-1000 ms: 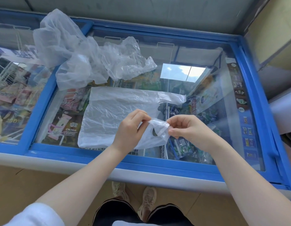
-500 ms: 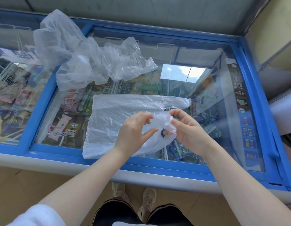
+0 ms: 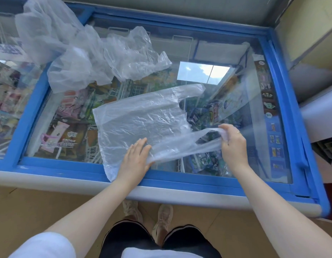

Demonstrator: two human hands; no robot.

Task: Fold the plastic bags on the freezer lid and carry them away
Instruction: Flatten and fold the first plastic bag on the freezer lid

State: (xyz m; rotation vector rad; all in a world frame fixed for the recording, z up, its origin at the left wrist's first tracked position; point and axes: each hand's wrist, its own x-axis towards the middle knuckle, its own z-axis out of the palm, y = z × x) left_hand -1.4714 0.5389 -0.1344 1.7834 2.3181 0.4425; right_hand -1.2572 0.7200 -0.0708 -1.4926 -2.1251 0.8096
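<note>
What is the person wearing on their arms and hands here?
Both forearms are bare, with no gloves or watch. The left arm shows a short white sleeve near the shoulder. The right hand has a thin ring on one finger. The left hand shows no jewellery.

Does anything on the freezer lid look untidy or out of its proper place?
Yes. A crumpled heap of plastic bags lies at the lid's far left, unfolded, across the blue frame. The flat bag sits askew, its near-left corner overhanging the front edge. Nothing looks torn or spilled.
</note>
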